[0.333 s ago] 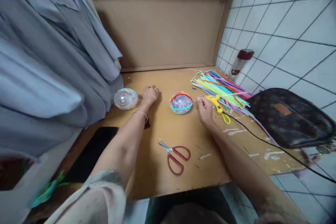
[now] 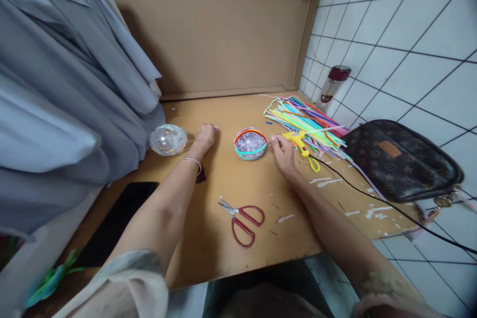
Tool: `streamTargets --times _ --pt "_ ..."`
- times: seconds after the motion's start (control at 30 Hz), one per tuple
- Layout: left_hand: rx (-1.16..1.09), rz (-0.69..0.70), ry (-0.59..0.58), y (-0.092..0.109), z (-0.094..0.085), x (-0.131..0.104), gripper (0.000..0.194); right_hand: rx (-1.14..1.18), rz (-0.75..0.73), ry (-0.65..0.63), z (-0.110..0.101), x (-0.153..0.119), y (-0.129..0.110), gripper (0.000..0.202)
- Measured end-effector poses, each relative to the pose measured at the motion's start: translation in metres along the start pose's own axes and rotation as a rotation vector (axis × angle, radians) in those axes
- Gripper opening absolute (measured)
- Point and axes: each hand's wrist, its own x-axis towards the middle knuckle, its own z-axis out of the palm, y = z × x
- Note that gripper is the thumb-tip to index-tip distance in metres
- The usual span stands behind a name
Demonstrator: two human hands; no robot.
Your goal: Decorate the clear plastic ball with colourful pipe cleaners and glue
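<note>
My left hand [image 2: 204, 137] rests on the table with its fingers closed, right of a clear plastic ball [image 2: 168, 140]. A tiny pinkish bit shows at its fingertips, too small to name. My right hand [image 2: 283, 154] is closed, fingertips beside the right edge of a second clear round shape [image 2: 250, 145] ringed with red, yellow, purple and turquoise strips. Whether they touch it or pinch something, I cannot make out. Just beyond that hand lies a yellow glue gun [image 2: 298, 140]. Red-handled scissors [image 2: 238, 218] lie open between my forearms.
Behind the glue gun is a pile of coloured pipe cleaners [image 2: 309, 121]. A bottle [image 2: 333, 85] and a brown patterned bag [image 2: 402, 161] stand by the tiled wall. A black cord [image 2: 357, 189] runs right. On the left are a black phone-like slab [image 2: 119, 223] and grey cloth [image 2: 74, 89].
My left hand's fingers, loosely spread before, have drawn together on the table. My right hand stays beside the ringed ball. The whole view has shifted slightly.
</note>
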Motion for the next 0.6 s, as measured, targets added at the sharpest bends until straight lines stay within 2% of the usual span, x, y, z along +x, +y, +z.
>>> streamTargets --times 0.1,0.17,0.27,0.33,0.4,0.5,0.6 --pt "-0.273 -0.086 0.038 -0.001 -0.009 -0.011 0.029 -0.003 -0.013 0.018 0.001 -0.001 0.000 0.039" --pt "-0.659 -0.081 0.191 0.003 -0.018 -0.024 0.017 -0.010 -0.027 0.072 0.001 -0.001 -0.001 0.038" --pt "-0.855 -0.035 0.249 0.014 -0.030 -0.056 0.017 -0.015 -0.050 0.178 0.001 -0.002 -0.006 0.035" --pt "-1.348 0.096 0.197 0.023 -0.034 -0.084 0.020 -0.006 -0.083 0.217 0.002 -0.004 -0.012 0.032" --pt "-1.643 0.184 0.079 0.033 -0.034 -0.112 0.033 0.012 -0.142 0.214 0.005 -0.008 -0.019 0.029" --pt "-1.806 0.152 -0.060 0.044 -0.028 -0.143 0.043 0.044 -0.239 0.143 0.009 -0.016 -0.030 0.026" --pt "-1.855 0.153 -0.157 0.051 -0.020 -0.160 0.046 0.053 -0.292 0.005 0.012 -0.022 -0.037 0.030"
